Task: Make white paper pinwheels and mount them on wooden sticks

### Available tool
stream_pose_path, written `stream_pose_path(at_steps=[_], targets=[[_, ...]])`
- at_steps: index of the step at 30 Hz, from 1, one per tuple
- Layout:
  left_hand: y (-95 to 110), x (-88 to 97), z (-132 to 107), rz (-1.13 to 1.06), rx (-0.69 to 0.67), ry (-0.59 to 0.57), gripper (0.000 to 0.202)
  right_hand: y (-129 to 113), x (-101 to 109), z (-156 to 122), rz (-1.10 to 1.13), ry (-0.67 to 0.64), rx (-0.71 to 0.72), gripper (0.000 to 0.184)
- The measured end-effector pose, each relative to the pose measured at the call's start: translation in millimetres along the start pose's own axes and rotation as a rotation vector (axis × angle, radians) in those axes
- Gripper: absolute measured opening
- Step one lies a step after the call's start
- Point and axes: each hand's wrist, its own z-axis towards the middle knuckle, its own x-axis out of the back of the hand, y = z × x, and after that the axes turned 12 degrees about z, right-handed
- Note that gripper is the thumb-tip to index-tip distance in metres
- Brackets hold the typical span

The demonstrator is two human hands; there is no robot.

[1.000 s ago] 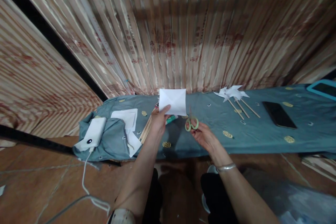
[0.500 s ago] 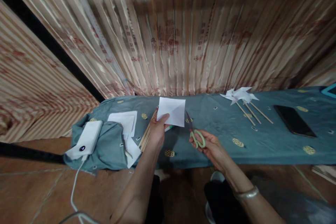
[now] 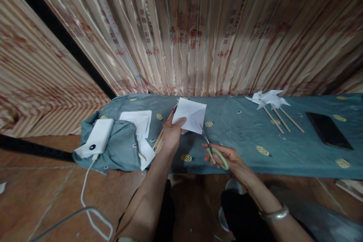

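My left hand (image 3: 171, 135) pinches a creased white paper square (image 3: 190, 115) by its lower left corner and holds it tilted above the blue-grey cloth (image 3: 241, 140). My right hand (image 3: 225, 156) grips green-handled scissors (image 3: 214, 150). Their blades point up and left, with the tips at the paper's lower right edge. Under my left hand lies a bundle of wooden sticks (image 3: 159, 140).
A white power bank (image 3: 97, 137) with a cable sits on a fold of cloth at the left, beside loose white paper sheets (image 3: 138, 122). Finished paper pinwheels on sticks (image 3: 270, 104) and a black phone (image 3: 329, 130) lie to the right. A striped curtain hangs behind.
My right hand turned the scissors and brought their blades up to the paper's lower right edge. The paper tilted slightly. The view shifted a little.
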Motion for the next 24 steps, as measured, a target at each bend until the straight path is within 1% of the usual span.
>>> stream_pose_path(at_steps=[3, 12, 24], targets=[[-1.3, -1.4, -0.1, 0.009, 0.004, -0.001, 0.043, -0.7, -1.1, 0.7, -0.015, -0.008, 0.001, 0.057], [-5.0, -4.5, 0.4, -0.008, 0.025, -0.037, 0.032, 0.0, 4.6, 2.0, -0.056, -0.039, 0.006, 0.06], [-5.2, -6.2, -1.3, -0.025, 0.03, -0.047, 0.031, -1.6, 3.3, 0.6, -0.07, -0.029, 0.014, 0.063]])
